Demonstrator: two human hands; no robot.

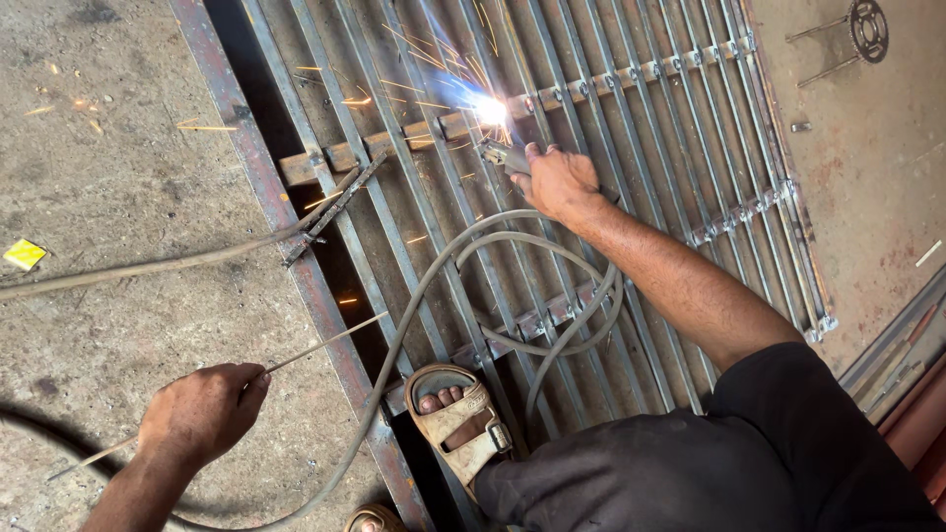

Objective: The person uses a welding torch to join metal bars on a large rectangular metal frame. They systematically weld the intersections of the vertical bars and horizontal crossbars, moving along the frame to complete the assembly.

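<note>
My right hand [558, 180] grips a welding electrode holder [504, 154] over a steel bar grille [650, 148] lying flat on the floor. A bright arc [490, 110] burns at its tip on a crossbar, and sparks fly up and left. A grey cable [434, 286] loops back from the holder across the bars. My left hand [202, 412] is off the frame at the lower left, closed on a thin spare welding rod [320, 346] that points up-right. My sandalled foot [455, 421] rests on the grille's lower edge.
A rusty frame rail [286, 227] borders the grille's left side, with a clamp and a second cable [148, 264] reaching in from the left. Concrete floor [108, 158] lies around it. A small toothed ring [868, 29] sits top right; metal strips [902, 355] lie at the right edge.
</note>
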